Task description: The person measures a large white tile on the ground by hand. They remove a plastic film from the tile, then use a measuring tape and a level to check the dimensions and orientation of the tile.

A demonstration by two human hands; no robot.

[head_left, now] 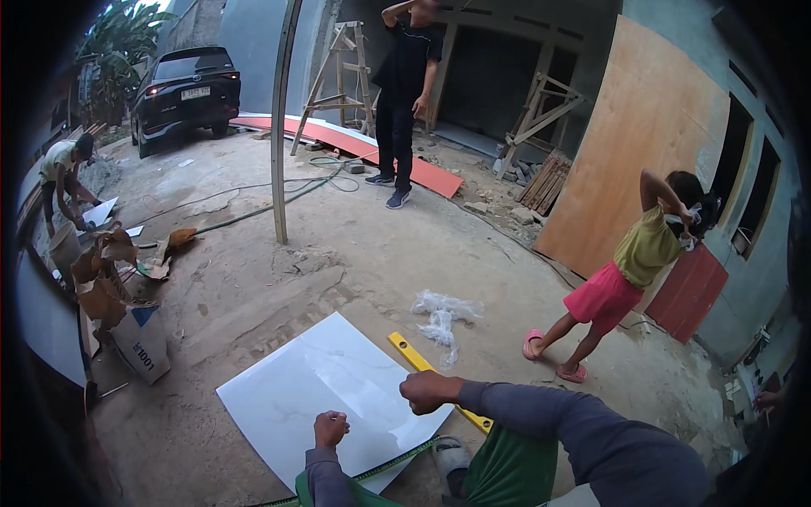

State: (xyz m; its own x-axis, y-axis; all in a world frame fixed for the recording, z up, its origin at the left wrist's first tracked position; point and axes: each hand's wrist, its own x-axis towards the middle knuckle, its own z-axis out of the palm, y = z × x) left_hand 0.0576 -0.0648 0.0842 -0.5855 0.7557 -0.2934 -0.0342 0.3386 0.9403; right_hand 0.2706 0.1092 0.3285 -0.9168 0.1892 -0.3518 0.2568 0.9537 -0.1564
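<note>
A large white glossy tile (287, 380) with faint grey veining lies on the ground in front of me. Over its near part is my left hand (331, 429), curled closed; whatever it may hold is too small to make out. My right hand (429, 392) is a fist above the tile's right corner, its fingers turned from view, so I cannot tell what is inside. A yellow spirit level (411, 351) lies along the tile's right side, partly under my right forearm. Across the tile's near edge runs a green strip like a measuring tape (397, 460), beside my sandalled foot (452, 465).
Crumpled clear plastic (443, 321) lies beyond the level. A metal post (283, 127) rises ahead, with torn cardboard (144, 338) to the left. One person (405, 101) stands ahead, another (629, 270) at right, and a third (63, 177) bends at far left. A black car (186, 97) is parked behind.
</note>
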